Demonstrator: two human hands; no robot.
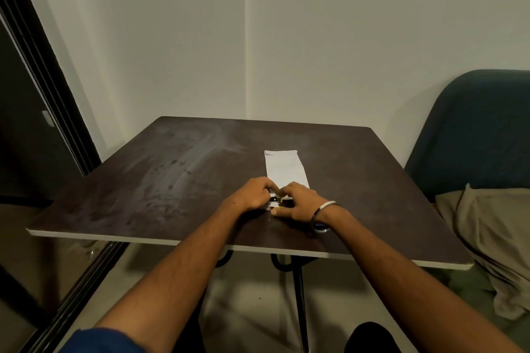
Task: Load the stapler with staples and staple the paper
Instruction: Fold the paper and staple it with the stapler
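A folded white paper (284, 167) lies on the dark brown table (172, 175), right of the middle. At its near end my left hand (253, 195) and my right hand (301, 202) meet, both closed around a small stapler (276, 200). Only a black, silver and yellow-green part of the stapler shows between the fingers. A small box or label with red print (268, 208) peeks out under my left hand. Whether the stapler is hinged apart and whether staples are in it is hidden. My right wrist wears a metal bangle (322, 210).
A dark blue chair back (473, 129) stands right of the table, with a beige cushion (493, 238) below it. A dark sliding door frame (43, 66) runs down the left. The table's near edge (229, 248) is pale, with black legs underneath.
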